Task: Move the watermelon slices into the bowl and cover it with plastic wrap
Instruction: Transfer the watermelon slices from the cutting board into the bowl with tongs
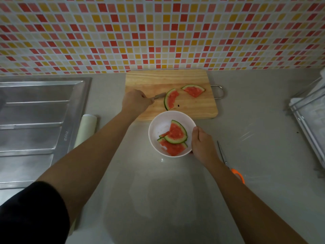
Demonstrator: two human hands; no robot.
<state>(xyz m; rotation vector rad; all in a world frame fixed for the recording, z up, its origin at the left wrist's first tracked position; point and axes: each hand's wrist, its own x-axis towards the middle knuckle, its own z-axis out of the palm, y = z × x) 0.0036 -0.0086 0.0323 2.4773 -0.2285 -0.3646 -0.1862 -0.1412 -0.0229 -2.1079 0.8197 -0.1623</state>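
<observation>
A white bowl (pixel 156 129) stands on the counter in front of a wooden cutting board (pixel 158 80). Several watermelon slices (pixel 175 134) lie in the bowl. Two more slices stay on the board, one (pixel 170 101) near its middle and one (pixel 193 89) to the right. My left hand (pixel 136 102) grips a metal utensil (pixel 159 95) whose tip points at the middle slice. My right hand (pixel 202 143) holds the bowl's right rim. A roll of plastic wrap (pixel 86 129) lies left of my left arm.
A steel sink drainboard (pixel 38 120) fills the left side. Scissors with an orange handle (pixel 228 162) lie right of my right arm. A dish rack (pixel 309 120) sits at the far right. A tiled wall (pixel 158 32) backs the counter.
</observation>
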